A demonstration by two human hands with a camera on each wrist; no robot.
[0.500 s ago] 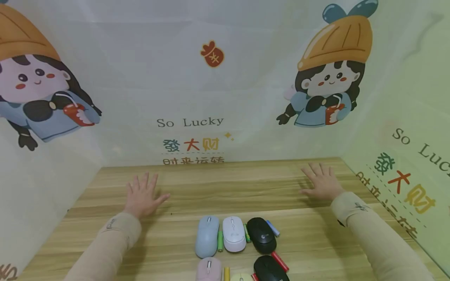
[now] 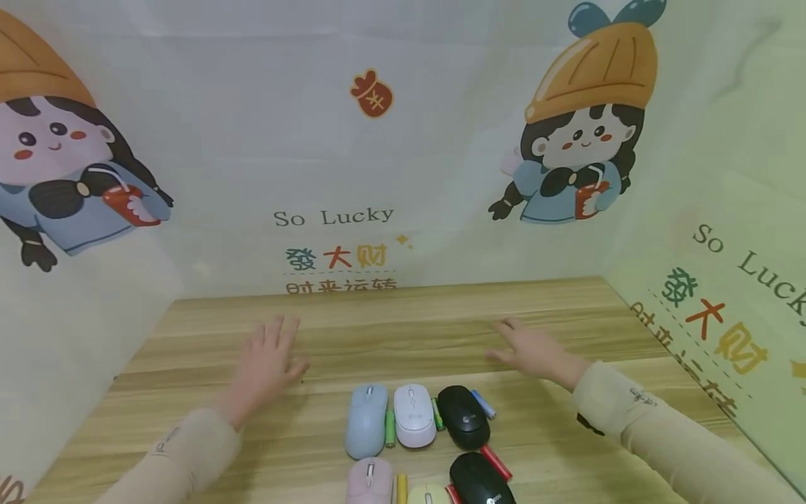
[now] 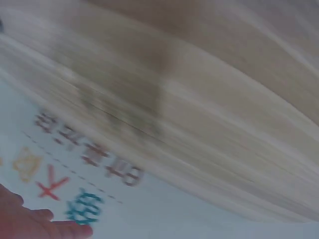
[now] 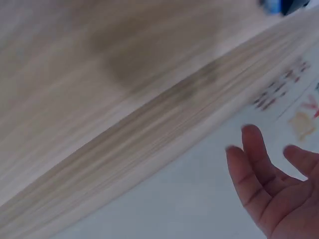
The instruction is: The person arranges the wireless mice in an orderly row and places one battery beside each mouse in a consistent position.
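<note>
My left hand (image 2: 266, 367) is over the left part of the wooden table, fingers stretched forward and nothing in it. On the other side my right hand (image 2: 529, 348) hovers with its fingers spread loosely, also holding nothing; the right wrist view shows the fingers (image 4: 259, 169) slightly bent. Between the hands, nearer to me, lie a blue-grey computer mouse (image 2: 366, 421), a white mouse (image 2: 414, 416) and a black mouse (image 2: 464, 418). A second row has a pink mouse (image 2: 370, 481), a yellow mouse (image 2: 429, 494) and another black mouse (image 2: 481, 479), cut off by the frame's bottom.
Batteries lie among the mice: a green one (image 2: 390, 428), a blue one (image 2: 483, 404), a yellow one (image 2: 401, 488), a red one (image 2: 496, 463) and others. A printed cloth (image 2: 441, 175) walls off the table (image 2: 390, 322) at the back and both sides.
My right hand has moved left, toward the middle, its fingers now turned inward. The left hand has shifted slightly right. The mice and batteries keep their arrangement while the view shifts a little.
</note>
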